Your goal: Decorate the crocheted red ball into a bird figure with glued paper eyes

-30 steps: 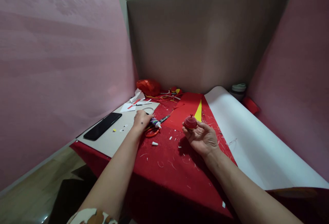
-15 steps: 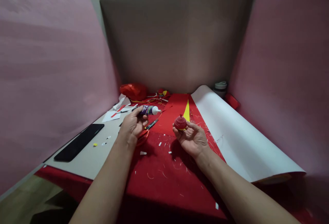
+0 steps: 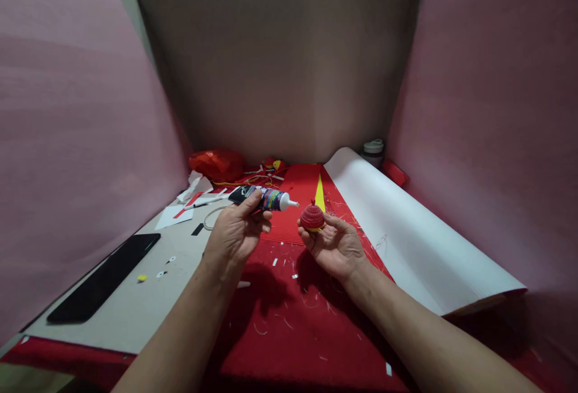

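While the left hand (image 3: 239, 230) gripped a dark printed tube (image 3: 272, 199), thumb on top and fingers curled beneath, the right hand (image 3: 338, 248), palm turned up, held a small ridged red dome (image 3: 312, 217) near its yellow lower edge, knob uppermost. Both things were lifted over the red-covered table (image 3: 289, 351), and the tube's white nozzle (image 3: 291, 203) pointed at the dome from just beside it; no contact could be made out. Handling them well seemed to call for a steady right hand and small, slow moves from the left alone, so that the tip could meet a chosen spot without scraping the ridges. Gripping the dome low looked sensible, as it left the upper side free of fingertips. The tube lay nearly level, so a little downward tilt would probably have given better control, and a light, even squeeze looked safer than a hard one, which could have let out too much at once. White scraps (image 3: 275, 262) littered the cloth below, a good reason for working above it.
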Demonstrator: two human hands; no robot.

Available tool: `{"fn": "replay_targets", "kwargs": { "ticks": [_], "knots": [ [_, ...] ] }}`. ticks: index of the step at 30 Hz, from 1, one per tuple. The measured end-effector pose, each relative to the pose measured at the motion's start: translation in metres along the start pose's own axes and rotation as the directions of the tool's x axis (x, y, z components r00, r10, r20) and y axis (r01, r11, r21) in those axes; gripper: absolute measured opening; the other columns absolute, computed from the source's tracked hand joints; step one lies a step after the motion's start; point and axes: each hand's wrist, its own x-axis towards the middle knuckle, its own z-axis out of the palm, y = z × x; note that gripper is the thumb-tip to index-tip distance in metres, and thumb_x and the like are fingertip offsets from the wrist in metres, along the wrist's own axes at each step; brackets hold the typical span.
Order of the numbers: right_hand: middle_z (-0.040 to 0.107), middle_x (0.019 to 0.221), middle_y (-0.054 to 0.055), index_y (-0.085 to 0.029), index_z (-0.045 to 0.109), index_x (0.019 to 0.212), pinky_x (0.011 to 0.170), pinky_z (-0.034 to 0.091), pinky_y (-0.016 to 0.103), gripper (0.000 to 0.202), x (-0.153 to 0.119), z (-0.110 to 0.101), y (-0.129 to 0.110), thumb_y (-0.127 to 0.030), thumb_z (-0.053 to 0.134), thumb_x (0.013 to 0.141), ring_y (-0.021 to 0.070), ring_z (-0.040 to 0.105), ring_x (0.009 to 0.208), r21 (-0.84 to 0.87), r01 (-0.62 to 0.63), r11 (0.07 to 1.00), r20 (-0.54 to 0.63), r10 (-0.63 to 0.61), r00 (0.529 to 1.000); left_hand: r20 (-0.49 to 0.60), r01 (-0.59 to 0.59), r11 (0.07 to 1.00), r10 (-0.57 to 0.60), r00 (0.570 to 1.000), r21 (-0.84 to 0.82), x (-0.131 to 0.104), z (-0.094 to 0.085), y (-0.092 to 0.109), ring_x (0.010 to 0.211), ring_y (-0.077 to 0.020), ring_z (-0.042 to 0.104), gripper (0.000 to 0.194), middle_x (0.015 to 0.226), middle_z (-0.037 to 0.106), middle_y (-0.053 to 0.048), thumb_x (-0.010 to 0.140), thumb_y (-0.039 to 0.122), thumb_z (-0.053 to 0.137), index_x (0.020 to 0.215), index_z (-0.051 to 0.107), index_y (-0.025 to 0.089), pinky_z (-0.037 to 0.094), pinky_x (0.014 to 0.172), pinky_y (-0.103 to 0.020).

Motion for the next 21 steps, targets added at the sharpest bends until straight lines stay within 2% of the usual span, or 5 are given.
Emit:
{"fn": "replay_targets", "kwargs": {
  "ticks": [3,8,12,16,21],
  "knots": [
    [0.066,0.075,0.010,-0.011,0.061,0.093,0.064,0.055,0.028,0.024,-0.001,0.001,-0.001,-0.016,0.062,0.070,0.0193,0.062,0.072,0.000,-0.011,1.000,0.003,0.011,1.000,0.049,-0.031,0.999,0.031,0.998,0.010,-0.004,-0.004,-0.007,0.041,-0.0107,0.057,0.006,0.062,0.066,-0.005,0.078,0.012,0.066,0.076,0.063,0.007,0.047,0.036,-0.019],
    [0.067,0.080,0.011,-0.011,0.061,0.095,0.064,0.055,0.028,0.027,-0.002,0.001,-0.001,-0.016,0.064,0.069,0.0195,0.062,0.075,-0.008,-0.003,1.000,0.019,0.004,1.000,0.071,-0.217,0.974,0.213,0.974,0.057,-0.011,-0.007,-0.016,0.044,-0.0125,0.059,0.020,0.064,0.066,-0.003,0.065,0.015,0.078,0.076,0.062,0.009,0.048,0.037,-0.020],
    [0.067,0.079,0.011,-0.010,0.061,0.093,0.064,0.055,0.028,0.027,-0.002,0.001,0.000,-0.015,0.065,0.067,0.0195,0.063,0.074,-0.019,-0.005,1.000,0.015,0.006,1.000,0.074,-0.280,0.957,0.274,0.959,0.077,-0.013,-0.004,-0.019,0.044,-0.0130,0.060,0.028,0.066,0.065,-0.001,0.060,0.018,0.082,0.076,0.061,0.011,0.049,0.037,-0.022],
    [0.067,0.078,0.010,-0.011,0.062,0.093,0.064,0.054,0.028,0.027,-0.002,0.001,0.000,-0.015,0.065,0.066,0.0197,0.063,0.073,-0.029,0.003,1.000,0.012,-0.002,1.000,0.091,-0.340,0.930,0.330,0.940,0.138,-0.015,-0.003,-0.021,0.044,-0.0114,0.059,0.025,0.065,0.064,0.000,0.063,0.021,0.081,0.074,0.061,0.011,0.050,0.039,-0.021],
    [0.068,0.079,0.011,-0.012,0.062,0.092,0.063,0.054,0.028,0.025,-0.001,0.000,-0.001,-0.018,0.065,0.068,0.0197,0.062,0.072,-0.064,-0.019,0.998,0.023,0.020,1.000,0.133,-0.399,0.864,0.376,0.917,0.307,-0.018,-0.003,-0.021,0.046,-0.0105,0.060,0.017,0.063,0.064,0.000,0.073,0.024,0.075,0.073,0.063,0.011,0.052,0.042,-0.019]
  ]
}}
